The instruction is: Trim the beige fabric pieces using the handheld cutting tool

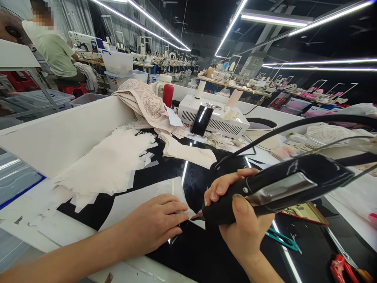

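My right hand [241, 216] wraps around a black corded hand tool [273, 184] with a metal lever along its body and a narrow metal tip. That tip points left and touches or nearly touches the edge of a pale sheet [141, 198] beside my left fingertips. My left hand [161, 220] lies flat with fingers stretched, pressing on the sheet's right part. A cream strip lies across the sheet's top; whether the sheet is fabric or paper I cannot tell. Beyond it, a stack of cream fabric pieces [103, 161] spreads on the left, and a folded cream piece [188, 151] lies further back.
Behind stand a white vented box [218, 118], a leaning phone [202, 120], a red bottle [168, 95] and piled lace cups [144, 100]. Right of my hand lie teal thread snips [282, 239], a tray [306, 212] and red-handled scissors [343, 267]. A thick cable [282, 127] arches overhead.
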A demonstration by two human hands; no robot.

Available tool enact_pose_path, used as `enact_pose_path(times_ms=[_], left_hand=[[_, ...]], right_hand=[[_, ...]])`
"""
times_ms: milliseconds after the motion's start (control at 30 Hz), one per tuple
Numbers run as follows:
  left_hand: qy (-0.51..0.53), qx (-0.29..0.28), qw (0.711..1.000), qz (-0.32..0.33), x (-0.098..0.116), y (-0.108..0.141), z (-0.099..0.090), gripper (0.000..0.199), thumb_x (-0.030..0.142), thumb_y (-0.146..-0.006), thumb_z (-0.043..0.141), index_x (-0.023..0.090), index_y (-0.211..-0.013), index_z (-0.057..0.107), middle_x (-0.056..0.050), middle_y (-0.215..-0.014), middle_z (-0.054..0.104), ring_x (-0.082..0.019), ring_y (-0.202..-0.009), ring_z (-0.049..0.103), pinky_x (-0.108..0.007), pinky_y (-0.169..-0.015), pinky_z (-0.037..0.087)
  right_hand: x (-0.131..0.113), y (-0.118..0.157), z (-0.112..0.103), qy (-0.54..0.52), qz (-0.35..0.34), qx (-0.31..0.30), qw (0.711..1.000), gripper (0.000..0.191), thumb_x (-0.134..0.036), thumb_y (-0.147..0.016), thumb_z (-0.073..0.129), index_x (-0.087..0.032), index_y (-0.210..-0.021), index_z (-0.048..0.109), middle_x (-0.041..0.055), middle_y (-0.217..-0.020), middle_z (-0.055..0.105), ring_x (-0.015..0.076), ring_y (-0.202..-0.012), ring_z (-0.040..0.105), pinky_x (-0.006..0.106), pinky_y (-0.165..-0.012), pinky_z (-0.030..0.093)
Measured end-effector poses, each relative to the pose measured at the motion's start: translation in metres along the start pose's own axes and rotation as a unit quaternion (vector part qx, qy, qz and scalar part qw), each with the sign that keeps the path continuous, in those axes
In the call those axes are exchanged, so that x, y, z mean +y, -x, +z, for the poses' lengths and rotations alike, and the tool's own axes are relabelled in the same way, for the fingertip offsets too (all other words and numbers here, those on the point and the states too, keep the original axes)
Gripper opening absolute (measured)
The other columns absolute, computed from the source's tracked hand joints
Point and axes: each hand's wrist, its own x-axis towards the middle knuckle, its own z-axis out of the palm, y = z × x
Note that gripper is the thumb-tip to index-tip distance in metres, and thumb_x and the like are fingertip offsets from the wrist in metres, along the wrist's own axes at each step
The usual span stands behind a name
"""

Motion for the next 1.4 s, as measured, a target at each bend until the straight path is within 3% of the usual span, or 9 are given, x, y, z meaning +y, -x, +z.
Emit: enact_pose_path(times_ms=[167, 533, 700, 867, 1067, 1200, 1300, 1400], left_hand=[[0.008, -0.001, 1.000, -0.001, 0.000, 0.000, 0.000, 0.029, 0.023, -0.109, 0.058, 0.018, -0.136, 0.067, -0.009, -0.137, 0.071, -0.026, -0.128, 0.065, -0.041, -0.114, 0.054], [0.006, 0.009, 1.000, 0.002, 0.000, -0.001, -0.001, 0.029, 0.021, -0.108, 0.058, 0.018, -0.136, 0.066, -0.009, -0.135, 0.072, -0.024, -0.127, 0.066, -0.041, -0.114, 0.055], [-0.023, 0.017, 1.000, 0.000, -0.016, 0.002, -0.016, 0.031, 0.020, -0.112, 0.050, 0.018, -0.139, 0.065, -0.009, -0.138, 0.071, -0.022, -0.129, 0.067, -0.041, -0.119, 0.052], [-0.066, 0.006, 0.998, -0.016, -0.032, 0.012, -0.028, 0.031, 0.016, -0.112, 0.047, 0.019, -0.133, 0.069, -0.007, -0.132, 0.074, -0.021, -0.125, 0.068, -0.036, -0.110, 0.058], [-0.014, -0.029, 0.997, -0.075, 0.002, 0.011, -0.022, 0.030, 0.011, -0.106, 0.051, 0.022, -0.127, 0.069, -0.007, -0.125, 0.071, -0.021, -0.110, 0.069, -0.031, -0.095, 0.061], [0.071, -0.072, 0.985, -0.138, 0.025, 0.004, -0.020, 0.020, 0.012, -0.102, 0.054, 0.023, -0.108, 0.069, -0.001, -0.111, 0.069, -0.014, -0.088, 0.072, -0.023, -0.081, 0.059], [0.079, -0.087, 0.983, -0.141, 0.025, -0.006, -0.024, 0.020, 0.012, -0.103, 0.052, 0.022, -0.097, 0.068, 0.000, -0.098, 0.067, -0.013, -0.074, 0.069, -0.023, -0.070, 0.055], [0.015, -0.093, 0.989, -0.115, 0.015, -0.024, -0.028, 0.012, 0.014, -0.104, 0.059, 0.021, -0.103, 0.069, -0.001, -0.096, 0.067, -0.017, -0.082, 0.070, -0.027, -0.074, 0.056]], right_hand=[[-0.008, -0.001, -0.006, 0.020, -0.012, 0.039, 0.999, 0.036, -0.039, -0.087, 0.081, -0.028, -0.113, 0.059, -0.0051, -0.073, 0.061, 0.0155, -0.056, 0.060, 0.028, -0.045, 0.053], [-0.006, 0.004, -0.011, 0.020, -0.011, 0.024, 0.999, 0.029, -0.035, -0.091, 0.078, -0.028, -0.114, 0.061, -0.0039, -0.077, 0.064, 0.0155, -0.059, 0.062, 0.030, -0.050, 0.057], [-0.003, -0.003, -0.020, 0.010, -0.012, 0.008, 1.000, 0.034, -0.036, -0.088, 0.081, -0.028, -0.115, 0.061, -0.0035, -0.078, 0.065, 0.0156, -0.061, 0.062, 0.029, -0.049, 0.056], [0.005, -0.017, -0.035, 0.018, -0.020, 0.030, 0.999, 0.038, -0.031, -0.088, 0.080, -0.029, -0.119, 0.059, -0.0040, -0.081, 0.065, 0.0155, -0.063, 0.062, 0.029, -0.051, 0.056], [0.013, -0.035, -0.043, 0.045, -0.029, 0.056, 0.997, 0.039, -0.031, -0.085, 0.082, -0.028, -0.116, 0.058, -0.0059, -0.081, 0.066, 0.0147, -0.061, 0.063, 0.031, -0.053, 0.056], [0.010, -0.037, -0.041, 0.099, -0.024, 0.068, 0.993, 0.037, -0.034, -0.083, 0.085, -0.027, -0.110, 0.060, -0.0047, -0.083, 0.069, 0.0162, -0.066, 0.066, 0.036, -0.065, 0.060], [0.005, -0.033, -0.037, 0.119, -0.014, 0.072, 0.990, 0.032, -0.034, -0.083, 0.084, -0.026, -0.104, 0.061, -0.0038, -0.082, 0.070, 0.0160, -0.064, 0.066, 0.035, -0.063, 0.059], [0.001, -0.027, -0.032, 0.089, -0.010, 0.067, 0.994, 0.031, -0.034, -0.086, 0.081, -0.027, -0.107, 0.059, -0.0056, -0.079, 0.068, 0.0151, -0.058, 0.064, 0.033, -0.056, 0.056]])
